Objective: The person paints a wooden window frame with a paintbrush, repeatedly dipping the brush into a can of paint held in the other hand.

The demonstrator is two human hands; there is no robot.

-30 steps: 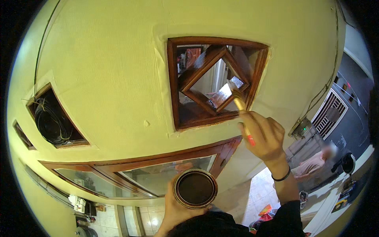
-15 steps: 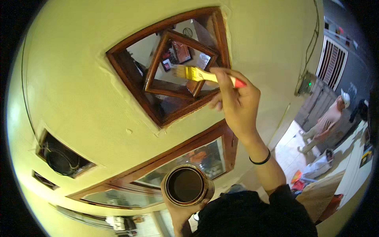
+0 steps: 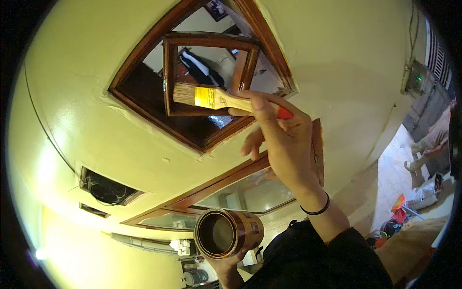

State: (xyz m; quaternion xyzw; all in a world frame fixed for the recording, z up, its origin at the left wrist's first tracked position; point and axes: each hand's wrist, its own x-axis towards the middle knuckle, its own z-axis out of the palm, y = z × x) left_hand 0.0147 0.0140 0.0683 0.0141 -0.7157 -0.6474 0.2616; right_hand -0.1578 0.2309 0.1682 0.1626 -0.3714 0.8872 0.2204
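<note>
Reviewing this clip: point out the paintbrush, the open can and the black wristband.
Paintbrush (image 3: pixel 205 98): head view, on the yellow band between bristles and handle.
Open can (image 3: pixel 250 231): head view, on its outer side wall.
Black wristband (image 3: pixel 316 212): head view, on its lower curve.

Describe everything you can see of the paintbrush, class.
The paintbrush is flat, with brownish bristles, a shiny yellow band and a pale, wooden-looking handle with a red end. The right hand grips the handle. It lies nearly level in the picture, bristles pointing left, in front of the inner wooden frame; whether they touch it is unclear.
</note>
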